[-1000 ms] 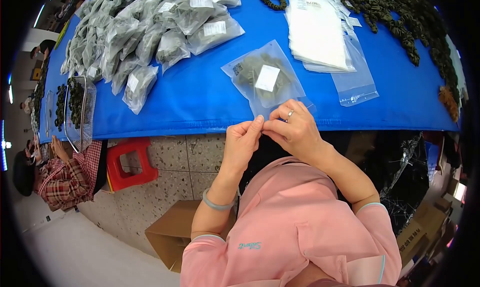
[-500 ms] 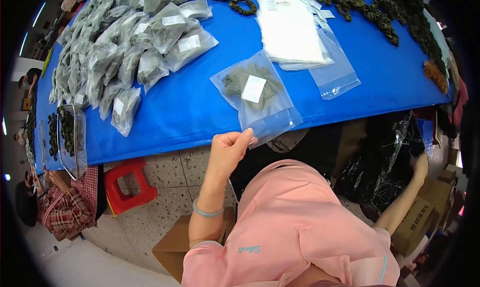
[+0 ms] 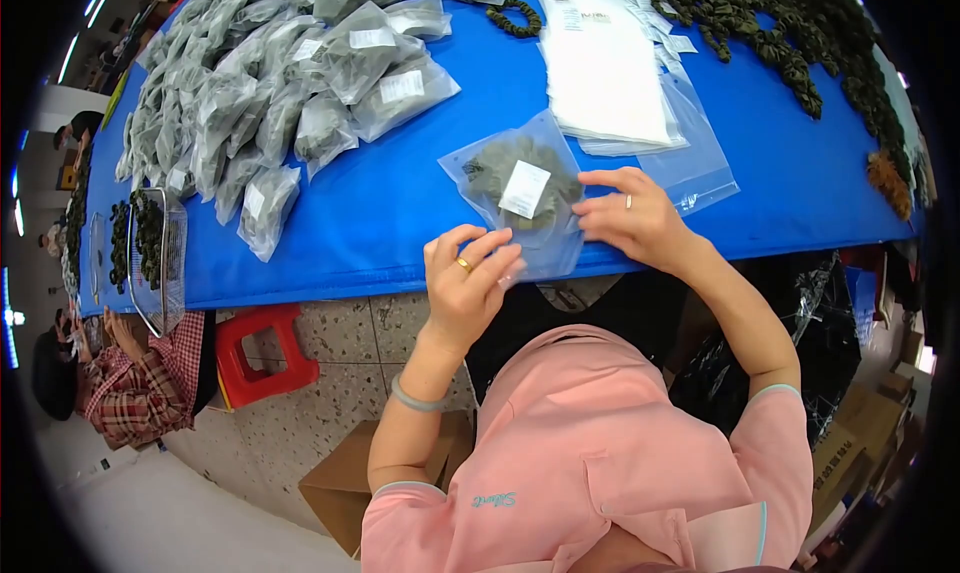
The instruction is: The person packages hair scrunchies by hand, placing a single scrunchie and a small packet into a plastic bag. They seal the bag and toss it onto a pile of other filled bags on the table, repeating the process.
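A clear plastic bag (image 3: 560,256) lies at the table's front edge, its lower end reaching over the edge. Inside is a dark green gathered fabric ring, like a scrunchie (image 3: 490,168), beneath a white printed label (image 3: 524,189). My left hand (image 3: 465,278), with a ring on one finger, has its bent fingers closed on the bag's lower left edge. On the opposite side, my right hand (image 3: 635,221) rests its fingertips against the bag's right edge, fingers stretched and slightly apart. My right thumb is mostly hidden.
Filled, labelled bags (image 3: 270,83) are heaped at the left. Behind the bag lie a stack of flat white bags (image 3: 605,83) and a loose scrunchie (image 3: 514,18). More dark scrunchies (image 3: 770,38) cover the right. A wire basket (image 3: 172,263), red stool (image 3: 265,358) and seated person (image 3: 140,388) are at left.
My right hand has come up from beside the black plastic at the right to the bag's right edge. My left hand has shifted from a pinch at the bag's lower corner to its left edge.
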Motion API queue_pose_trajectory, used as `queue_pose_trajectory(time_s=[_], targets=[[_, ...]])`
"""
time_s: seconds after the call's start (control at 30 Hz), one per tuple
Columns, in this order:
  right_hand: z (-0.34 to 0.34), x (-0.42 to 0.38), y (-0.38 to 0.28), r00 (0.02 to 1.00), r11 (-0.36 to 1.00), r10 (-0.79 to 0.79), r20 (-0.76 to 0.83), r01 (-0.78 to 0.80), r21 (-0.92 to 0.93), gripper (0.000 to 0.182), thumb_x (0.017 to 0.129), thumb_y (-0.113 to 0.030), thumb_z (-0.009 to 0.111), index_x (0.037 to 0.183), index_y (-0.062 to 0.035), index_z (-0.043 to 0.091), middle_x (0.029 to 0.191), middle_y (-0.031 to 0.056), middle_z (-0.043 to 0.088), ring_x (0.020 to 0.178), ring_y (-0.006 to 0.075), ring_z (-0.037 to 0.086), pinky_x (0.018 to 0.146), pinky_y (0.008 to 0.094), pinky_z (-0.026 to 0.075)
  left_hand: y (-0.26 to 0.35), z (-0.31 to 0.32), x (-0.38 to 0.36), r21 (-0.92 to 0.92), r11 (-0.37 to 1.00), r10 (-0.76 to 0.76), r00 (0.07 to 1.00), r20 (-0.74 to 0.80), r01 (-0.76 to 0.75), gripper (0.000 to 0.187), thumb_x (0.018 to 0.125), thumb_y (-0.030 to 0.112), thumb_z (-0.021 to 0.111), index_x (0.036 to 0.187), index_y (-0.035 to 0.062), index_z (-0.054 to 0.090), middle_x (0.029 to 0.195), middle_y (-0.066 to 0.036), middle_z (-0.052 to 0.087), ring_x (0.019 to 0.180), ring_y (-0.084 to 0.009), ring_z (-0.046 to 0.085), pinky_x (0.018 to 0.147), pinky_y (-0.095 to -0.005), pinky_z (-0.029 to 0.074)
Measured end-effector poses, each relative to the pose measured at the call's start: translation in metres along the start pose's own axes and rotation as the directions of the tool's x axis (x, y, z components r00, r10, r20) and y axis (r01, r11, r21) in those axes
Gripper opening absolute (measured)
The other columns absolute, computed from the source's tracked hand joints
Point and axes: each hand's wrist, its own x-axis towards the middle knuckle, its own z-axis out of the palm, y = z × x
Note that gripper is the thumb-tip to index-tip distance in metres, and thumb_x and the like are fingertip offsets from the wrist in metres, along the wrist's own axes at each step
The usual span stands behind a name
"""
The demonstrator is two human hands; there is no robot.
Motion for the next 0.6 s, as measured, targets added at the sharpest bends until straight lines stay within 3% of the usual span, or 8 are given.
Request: queue_pose_trajectory(time_s=[0.03,0.07,0.13,0.17,0.3,0.5,0.6], targets=[[0.004,0.003,-0.002,0.975,0.950,0.223,-0.018,-0.214,0.226,0.009,0.091,-0.016,0.067,0.096,-0.0085,0.070,0.108,0.0035,0.069,0.104,0.0218,0.063,0.084,0.0297,0.047,0.002,0.002,0.001,-0.089,0.986,-0.145,0.989,-0.024,0.142,0.004,0.088,0.008,0.068,0.091,0.0070,0.070,0.086,-0.003,0.068,0.079,-0.0161,0.055,0.076,-0.0297,0.043],[0.006,0.004,-0.004,0.900,0.806,0.435,0.018,-0.399,0.438,0.009,0.092,-0.015,0.066,0.095,-0.0074,0.069,0.101,0.0038,0.069,0.096,0.0194,0.063,0.080,0.0280,0.047,0.004,0.003,0.001,-0.183,0.943,-0.288,0.957,-0.035,0.277,0.003,0.090,0.008,0.067,0.089,0.0064,0.069,0.087,-0.004,0.069,0.077,-0.0150,0.055,0.074,-0.0280,0.043],[0.012,0.007,-0.008,0.630,0.291,0.741,0.232,-0.613,0.735,0.009,0.094,-0.013,0.065,0.092,-0.0051,0.068,0.087,0.0044,0.070,0.079,0.0147,0.062,0.072,0.0246,0.046,0.008,0.007,0.001,-0.367,0.778,-0.551,0.834,-0.009,0.510,0.011,0.094,0.009,0.063,0.085,0.0054,0.068,0.087,-0.005,0.069,0.073,-0.0128,0.055,0.070,-0.0245,0.045],[0.015,0.010,-0.009,0.630,0.288,0.740,0.235,-0.613,0.735,0.009,0.094,-0.013,0.065,0.092,-0.0051,0.068,0.087,0.0044,0.070,0.079,0.0147,0.062,0.072,0.0246,0.046,0.010,0.008,0.002,-0.365,0.777,-0.553,0.833,-0.007,0.513,0.011,0.094,0.009,0.063,0.085,0.0054,0.068,0.087,-0.005,0.069,0.073,-0.0128,0.055,0.070,-0.0245,0.045],[0.027,0.021,-0.016,0.611,0.399,0.792,-0.002,-0.515,0.758,0.013,0.096,-0.013,0.064,0.089,-0.0036,0.068,0.063,0.0019,0.062,0.053,0.0083,0.050,0.055,0.0199,0.040,0.019,0.007,0.009,-0.500,0.449,-0.813,0.571,0.115,0.740,0.016,0.094,0.010,0.063,0.078,0.0069,0.065,0.069,-0.001,0.057,0.065,-0.0159,0.045,0.066,-0.0290,0.039],[0.034,0.027,-0.024,0.562,0.416,0.826,-0.032,-0.572,0.707,0.011,0.093,-0.012,0.068,0.087,-0.0031,0.067,0.060,0.0006,0.059,0.050,0.0084,0.048,0.051,0.0198,0.038,0.019,0.008,0.003,-0.362,0.522,-0.826,0.563,0.010,0.772,0.024,0.095,0.010,0.061,0.071,0.0065,0.060,0.062,0.000,0.048,0.061,-0.0165,0.039,0.062,-0.0290,0.038],[0.041,0.024,-0.025,0.586,0.526,0.802,-0.118,-0.598,0.604,0.008,0.090,-0.010,0.070,0.086,-0.0035,0.067,0.056,0.0002,0.057,0.046,0.0093,0.046,0.047,0.0203,0.036,0.018,0.009,0.004,-0.226,0.574,-0.813,0.582,-0.035,0.788,0.027,0.093,0.011,0.062,0.067,0.0069,0.056,0.058,0.001,0.046,0.059,-0.0169,0.041,0.061,-0.0301,0.038]])
